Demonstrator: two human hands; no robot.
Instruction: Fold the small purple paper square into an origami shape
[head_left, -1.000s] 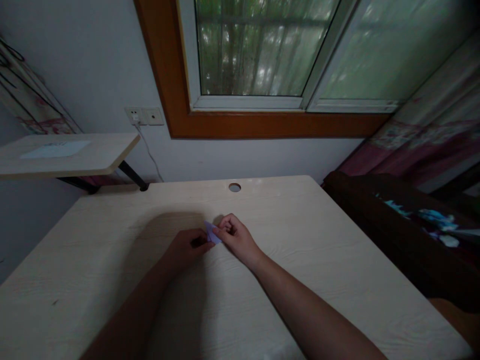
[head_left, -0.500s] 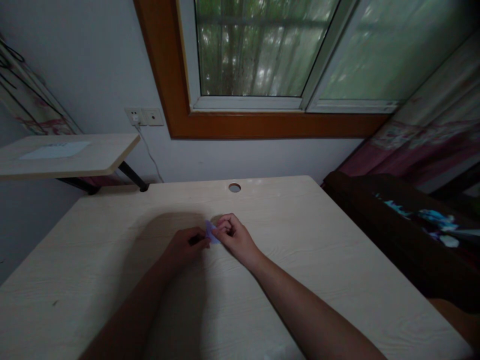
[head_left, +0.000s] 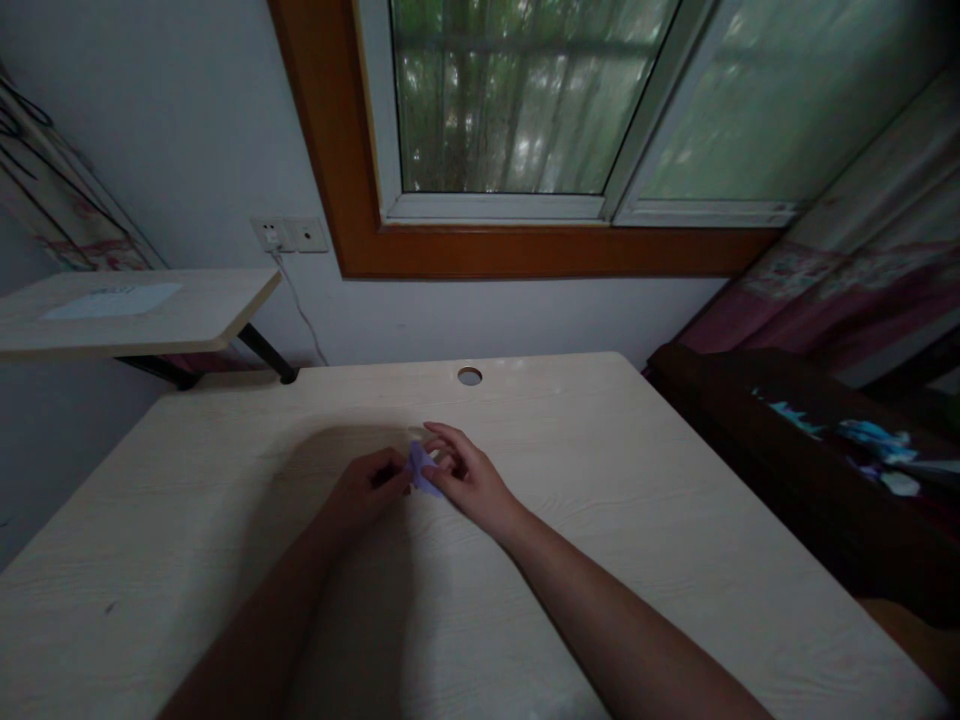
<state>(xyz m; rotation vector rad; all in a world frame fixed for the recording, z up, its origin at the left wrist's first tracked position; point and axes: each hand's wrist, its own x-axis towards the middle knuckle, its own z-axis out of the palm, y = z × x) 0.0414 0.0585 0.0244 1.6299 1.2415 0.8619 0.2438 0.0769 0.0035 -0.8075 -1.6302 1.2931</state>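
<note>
A small piece of folded purple paper (head_left: 421,470) is between my two hands, above the middle of the pale wooden desk (head_left: 600,450). My left hand (head_left: 371,485) pinches its left edge with thumb and fingers. From the right, my right hand (head_left: 469,475) has its thumb on the paper's right side, the index finger lifted and stretched out, the other fingers curled behind. Part of the paper is covered by the fingers, and its exact folds are too small to make out.
A raised shelf (head_left: 247,300) on black legs carries a white sheet (head_left: 112,301) at the back left. A round cable hole (head_left: 470,376) lies near the desk's far edge. Beyond it are a wall socket (head_left: 289,236) and a window. Dark furniture (head_left: 750,430) stands on the right.
My right index finger has lifted and straightened away from the other fingers. The purple paper has tilted and shows more of its surface. My left hand has shifted slightly left.
</note>
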